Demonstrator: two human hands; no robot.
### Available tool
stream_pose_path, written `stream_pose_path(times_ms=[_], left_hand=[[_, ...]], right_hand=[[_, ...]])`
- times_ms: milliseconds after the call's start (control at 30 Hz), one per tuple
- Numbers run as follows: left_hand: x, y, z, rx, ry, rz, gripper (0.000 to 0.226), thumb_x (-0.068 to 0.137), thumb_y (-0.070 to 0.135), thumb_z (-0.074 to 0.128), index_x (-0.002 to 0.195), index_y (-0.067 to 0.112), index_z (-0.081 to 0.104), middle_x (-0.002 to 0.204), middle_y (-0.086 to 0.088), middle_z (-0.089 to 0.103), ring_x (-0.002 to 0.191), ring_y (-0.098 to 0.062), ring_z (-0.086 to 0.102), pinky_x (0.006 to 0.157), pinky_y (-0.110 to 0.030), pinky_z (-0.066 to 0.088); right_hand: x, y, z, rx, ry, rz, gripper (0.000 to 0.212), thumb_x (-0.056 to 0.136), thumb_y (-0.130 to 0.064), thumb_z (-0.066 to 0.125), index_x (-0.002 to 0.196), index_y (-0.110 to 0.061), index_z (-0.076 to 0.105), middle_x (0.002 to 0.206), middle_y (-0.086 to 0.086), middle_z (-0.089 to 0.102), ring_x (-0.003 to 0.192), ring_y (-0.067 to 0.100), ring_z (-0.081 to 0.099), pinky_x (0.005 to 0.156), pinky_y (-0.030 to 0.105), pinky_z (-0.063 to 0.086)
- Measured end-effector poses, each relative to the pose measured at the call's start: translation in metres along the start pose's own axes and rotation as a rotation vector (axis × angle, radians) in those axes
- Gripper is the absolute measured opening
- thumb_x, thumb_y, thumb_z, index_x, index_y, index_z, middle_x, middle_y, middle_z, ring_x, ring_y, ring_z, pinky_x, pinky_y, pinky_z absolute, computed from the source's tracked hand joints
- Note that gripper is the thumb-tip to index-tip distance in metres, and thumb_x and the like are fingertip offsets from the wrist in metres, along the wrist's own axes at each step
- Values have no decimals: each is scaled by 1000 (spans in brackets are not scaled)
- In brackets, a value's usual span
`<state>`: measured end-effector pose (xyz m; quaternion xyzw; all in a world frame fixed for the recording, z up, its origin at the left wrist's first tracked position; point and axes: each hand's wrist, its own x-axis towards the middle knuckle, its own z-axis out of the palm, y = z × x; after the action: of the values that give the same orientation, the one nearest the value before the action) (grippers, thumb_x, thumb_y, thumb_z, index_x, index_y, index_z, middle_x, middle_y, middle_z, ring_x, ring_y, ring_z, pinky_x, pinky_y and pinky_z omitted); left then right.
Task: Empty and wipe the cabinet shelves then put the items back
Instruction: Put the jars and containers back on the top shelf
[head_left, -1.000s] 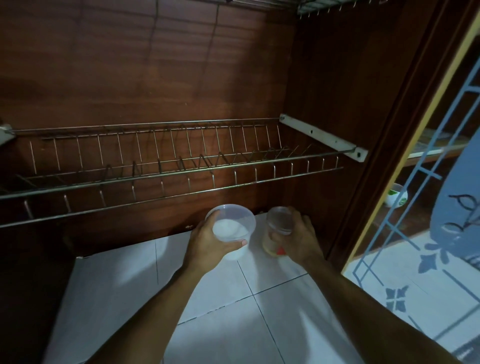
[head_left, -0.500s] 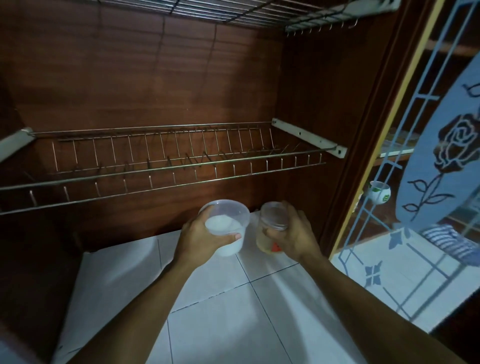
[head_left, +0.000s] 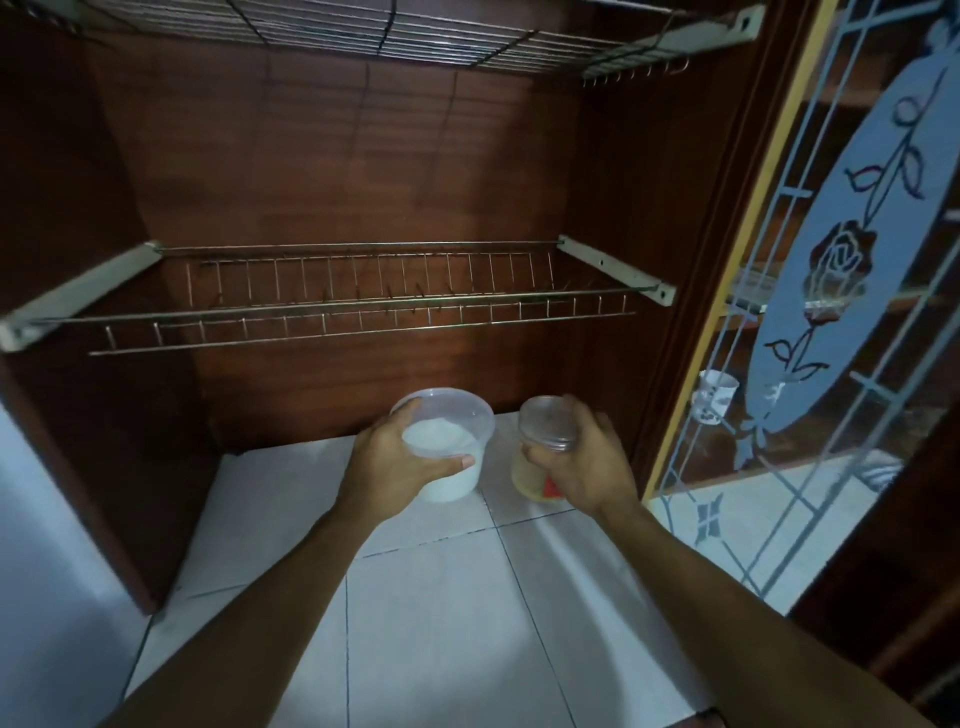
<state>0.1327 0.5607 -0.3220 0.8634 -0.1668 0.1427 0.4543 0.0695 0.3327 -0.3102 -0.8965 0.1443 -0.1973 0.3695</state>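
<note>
the fingers of the left hand are curled round the far rim of a round translucent plastic tub, and the thumb is pressed across its near wall, so the tub is gripped from the left side. a white powder is seen through its clear lid and wall. the fingers of the right hand are wrapped round a small clear plastic jar with a flat clear lid, the thumb being laid on its near side; these fingers are blurred. a yellowish content and a red patch are seen low in the jar.

both containers are held upright, just beside each other with a narrow gap between them, at the back right of the white tiled bottom shelf of the cabinet. whether their bases are touching the tiles cannot be told. both bare forearms are stretched in from the lower edge of the view.

above the containers a steel wire plate rack is fixed across the dark brown wooden back panel on pale side brackets. a second wire rack is seen at the top. to the right, a glass cabinet door with a frosted oval rose pattern and pale blue lines is stood open, and a small white cup is seen through it.
</note>
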Motion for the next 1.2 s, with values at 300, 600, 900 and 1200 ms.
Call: stream_pose_path(times_ms=[300,600,900,1200], left_hand=[[-48,20,-28,18,66,5,90,56,49,90,134,20,57,124,7,63,113,-13,57,99,-22,45],[-86,35,-63,33,86,-69,99,45,69,76,133,27,56,121,10,64,113,-14,57,102,-32,47],[-121,67,-92,-9,100,-121,87,51,55,91,128,32,59,114,14,62,111,-13,59,98,-30,48],[-163,101,-99,50,156,-54,80,58,50,89,129,28,59,114,18,57,107,-9,56,90,-19,42]], right_hand=[[-35,-14,-13,-27,-46,-27,87,75,-52,75,147,-33,32,140,5,42,124,33,50,100,45,45],[-75,-39,-31,-66,-43,-88,89,75,-59,72,148,-31,30,140,4,42,124,30,50,98,44,46],[-121,-49,-59,-57,-23,-114,90,73,-63,71,147,-33,30,140,1,43,123,28,50,96,42,45],[-146,-43,-87,-12,-61,-202,88,73,-64,71,146,-33,33,136,0,45,122,26,50,95,39,46]])
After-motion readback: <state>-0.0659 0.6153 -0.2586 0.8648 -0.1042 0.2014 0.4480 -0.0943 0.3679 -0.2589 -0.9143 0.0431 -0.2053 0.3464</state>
